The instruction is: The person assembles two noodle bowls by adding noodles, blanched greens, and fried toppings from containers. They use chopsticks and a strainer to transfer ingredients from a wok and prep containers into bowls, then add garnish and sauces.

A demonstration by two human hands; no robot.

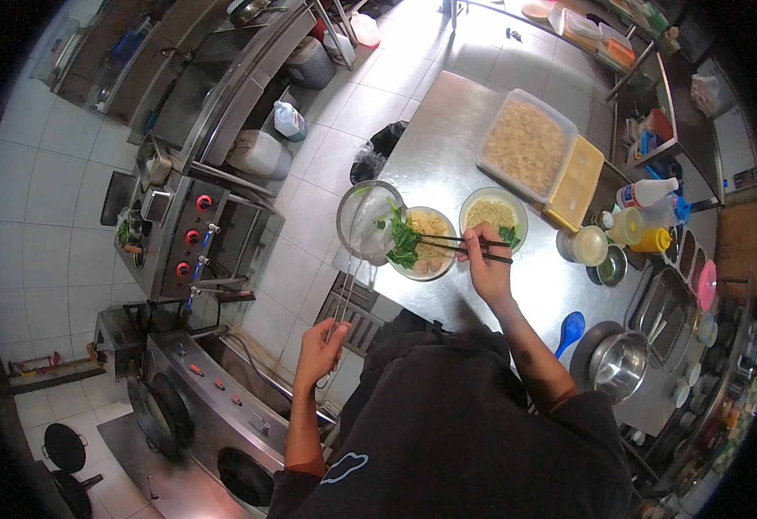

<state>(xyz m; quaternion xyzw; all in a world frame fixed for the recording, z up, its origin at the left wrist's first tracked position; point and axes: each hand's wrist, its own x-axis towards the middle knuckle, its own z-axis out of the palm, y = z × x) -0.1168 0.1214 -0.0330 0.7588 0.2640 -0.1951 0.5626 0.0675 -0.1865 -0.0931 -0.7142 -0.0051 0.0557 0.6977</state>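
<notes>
My left hand [320, 353] is closed round the long wire handle of a mesh strainer [361, 227], whose basket hangs beside the table's left edge. Black chopsticks [448, 240] are gripped in my right hand [486, 265]. Their tips reach into dark leafy greens [406, 242], which lie between the strainer and a bowl [423, 273] of pale food. Some greens still touch the strainer's rim. To the right of that bowl stands a second bowl [522, 206] with noodles and a few greens, partly behind my right hand.
A plastic tub [527, 143] of pale pieces and its yellow lid [576, 183] lie on the steel table [443, 121]. Bottles and jars [588, 246], a blue spoon [571, 332] and a metal bowl [618, 368] stand right. A stove [192, 233] is at left.
</notes>
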